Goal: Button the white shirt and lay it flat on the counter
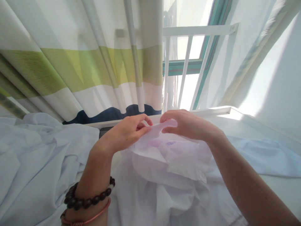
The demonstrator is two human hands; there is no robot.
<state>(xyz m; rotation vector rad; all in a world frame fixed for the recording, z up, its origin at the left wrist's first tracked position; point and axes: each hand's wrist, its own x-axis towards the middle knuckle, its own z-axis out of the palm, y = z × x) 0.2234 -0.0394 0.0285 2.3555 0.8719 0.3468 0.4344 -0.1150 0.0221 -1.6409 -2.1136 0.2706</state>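
Note:
A thin white cloth (pixel 150 169) with a faint lilac tint lies bunched in front of me, its upper edge raised. My left hand (pixel 127 131) pinches that edge between thumb and fingers. Just to the right, my right hand (pixel 185 125) grips the same edge, thumb below and fingers above. Between the two hands a short stretch of the edge shows. Folds hide the cloth's full shape, so I cannot tell what kind of piece it is. Dark beads (pixel 87 202) and a copper-coloured bangle (pixel 89 218) circle my left wrist.
More white fabric (pixel 35 163) is heaped at the left, and a pale strip (pixel 263 155) lies at the right. Behind stand a white-and-green curtain (pixel 94 66), a white railing (pixel 199 30) and a window. A dark object (pixel 103 131) shows partly behind my left hand.

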